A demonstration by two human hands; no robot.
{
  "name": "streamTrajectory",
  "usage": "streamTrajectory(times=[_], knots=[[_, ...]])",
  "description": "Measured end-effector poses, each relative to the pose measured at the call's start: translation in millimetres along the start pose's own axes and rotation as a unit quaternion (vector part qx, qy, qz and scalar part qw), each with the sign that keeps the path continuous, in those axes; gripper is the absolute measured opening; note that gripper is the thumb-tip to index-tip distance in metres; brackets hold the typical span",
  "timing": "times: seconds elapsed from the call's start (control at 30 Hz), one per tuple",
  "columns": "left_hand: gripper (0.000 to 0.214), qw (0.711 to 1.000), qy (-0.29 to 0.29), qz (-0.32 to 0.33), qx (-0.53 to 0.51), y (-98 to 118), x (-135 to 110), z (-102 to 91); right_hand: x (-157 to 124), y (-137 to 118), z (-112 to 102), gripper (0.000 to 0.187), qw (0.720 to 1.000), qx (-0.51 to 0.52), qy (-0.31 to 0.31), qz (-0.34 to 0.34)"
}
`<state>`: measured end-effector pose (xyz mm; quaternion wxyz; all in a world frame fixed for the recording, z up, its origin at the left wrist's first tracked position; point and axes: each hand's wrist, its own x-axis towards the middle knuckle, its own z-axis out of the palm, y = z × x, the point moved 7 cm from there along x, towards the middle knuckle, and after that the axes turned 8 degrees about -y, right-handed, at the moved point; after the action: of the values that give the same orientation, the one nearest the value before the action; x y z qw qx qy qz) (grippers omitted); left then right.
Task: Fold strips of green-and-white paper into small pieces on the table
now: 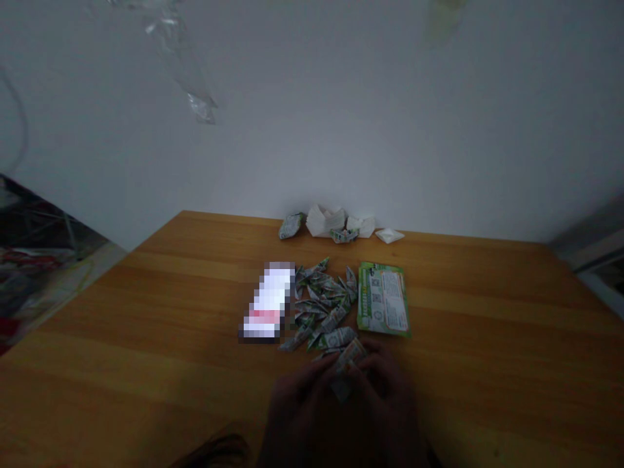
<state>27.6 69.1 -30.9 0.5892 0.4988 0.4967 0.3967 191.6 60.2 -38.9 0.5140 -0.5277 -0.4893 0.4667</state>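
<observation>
My left hand (305,400) and my right hand (385,383) meet at the near edge of a wooden table (146,325). Both pinch one small printed piece of paper (347,370), partly folded, held between their fingertips. Just beyond the hands lies a pile of several folded paper pieces (324,305) in the same green-and-white print. A flat green printed leaflet (383,299) lies to the right of the pile. The hands are dark and their fingers are only partly clear.
A blurred-out white and pink rectangular thing (270,302) lies left of the pile. At the table's far edge by the white wall (341,130) sit several white and printed folded paper shapes (336,224). Clutter shows at the far left (39,266).
</observation>
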Motion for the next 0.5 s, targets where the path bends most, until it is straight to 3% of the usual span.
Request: streamTrajectory(times=[0.2, 0.37, 0.5], knots=[[0.025, 0.997, -0.038, 0.026, 0.066, 4.2, -1.2, 1.4, -0.9, 7.4, 1.1, 0.021, 0.997, 0.029, -0.006, 0.067], [0.026, 0.997, -0.048, -0.001, 0.06, 3.6, -0.7, 6.0, -1.5, 0.8, -2.6, 0.021, 0.999, 0.003, 0.014, 0.043], [0.018, 0.999, -0.022, -0.007, 0.031, 4.7, -2.4, 8.0, -5.4, 0.0, -1.0, 0.021, 0.998, -0.012, 0.034, 0.049]])
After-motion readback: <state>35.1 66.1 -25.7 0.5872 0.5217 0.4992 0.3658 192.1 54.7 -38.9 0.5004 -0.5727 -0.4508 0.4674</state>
